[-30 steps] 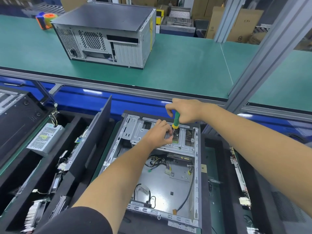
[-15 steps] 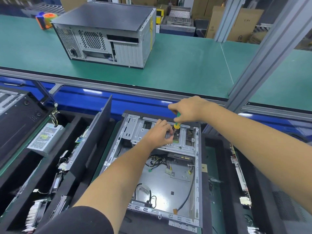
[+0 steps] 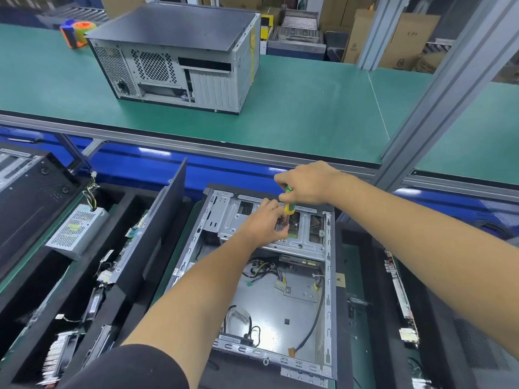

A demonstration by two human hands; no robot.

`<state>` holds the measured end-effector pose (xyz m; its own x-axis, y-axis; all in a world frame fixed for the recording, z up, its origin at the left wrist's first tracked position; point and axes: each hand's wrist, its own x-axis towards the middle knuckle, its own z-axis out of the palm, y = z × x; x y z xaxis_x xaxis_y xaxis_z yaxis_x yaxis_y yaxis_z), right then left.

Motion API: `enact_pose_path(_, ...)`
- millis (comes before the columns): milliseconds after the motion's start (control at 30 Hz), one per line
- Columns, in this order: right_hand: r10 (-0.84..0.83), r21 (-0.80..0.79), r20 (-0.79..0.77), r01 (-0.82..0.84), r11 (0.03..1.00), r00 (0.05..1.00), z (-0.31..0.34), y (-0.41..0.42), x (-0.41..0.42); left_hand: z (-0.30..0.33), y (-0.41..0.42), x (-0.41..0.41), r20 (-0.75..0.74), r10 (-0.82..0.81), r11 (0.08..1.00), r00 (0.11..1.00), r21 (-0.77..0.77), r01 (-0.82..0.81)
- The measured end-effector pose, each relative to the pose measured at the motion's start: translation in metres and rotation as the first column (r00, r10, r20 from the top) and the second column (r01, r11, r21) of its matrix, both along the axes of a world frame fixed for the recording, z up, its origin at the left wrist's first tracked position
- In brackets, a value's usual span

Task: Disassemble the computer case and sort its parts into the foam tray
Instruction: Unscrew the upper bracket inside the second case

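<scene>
The computer case [image 3: 252,279] lies open on its side in the foam tray [image 3: 362,276] directly before you, its bare grey floor and a loose tangle of cables [image 3: 264,269] exposed, with a perforated silver drive cage [image 3: 269,220] spanning its far end. Your right hand [image 3: 304,183] is closed around a green-and-yellow screwdriver [image 3: 288,202] held upright over the cage; your left hand [image 3: 266,221] pinches at something small beside the screwdriver's lower end, but the fingers hide what it is, and the tip itself cannot be made out. To the left, a black side panel [image 3: 157,237] stands on edge in the tray, with a silver power supply [image 3: 77,230] further left. Parts in the near-left slots are blurred, and the boards at the right edge are partly cut off. On the green table [image 3: 309,108] beyond sits a second, closed computer case [image 3: 179,54].
</scene>
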<state>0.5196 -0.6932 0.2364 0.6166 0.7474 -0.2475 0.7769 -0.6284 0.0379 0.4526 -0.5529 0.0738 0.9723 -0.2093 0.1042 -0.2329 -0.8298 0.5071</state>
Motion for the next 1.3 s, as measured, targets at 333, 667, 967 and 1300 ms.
enact_pose_path(333,0.032,-0.074,-0.047,-0.035,0.997,0.998,0.008,-0.002,0.001,0.002,0.0,-0.001,-0.006,-0.009,1.0,1.0,0.012,0.009)
enact_pose_path(667,0.034,0.0,-0.145,-0.035,0.999,0.989,0.007,-0.002,0.0,0.0,0.0,-0.002,0.011,-0.009,1.0,1.0,-0.023,0.01)
enact_pose_path(967,0.103,-0.067,0.043,-0.1,0.993,0.994,0.004,-0.013,0.011,0.0,0.0,-0.004,0.018,-0.006,0.999,1.0,-0.054,0.007)
enact_pose_path(1300,0.108,0.03,0.005,-0.108,0.994,0.994,0.006,-0.013,0.014,0.0,0.001,-0.004,0.038,-0.018,0.998,0.999,-0.051,0.02)
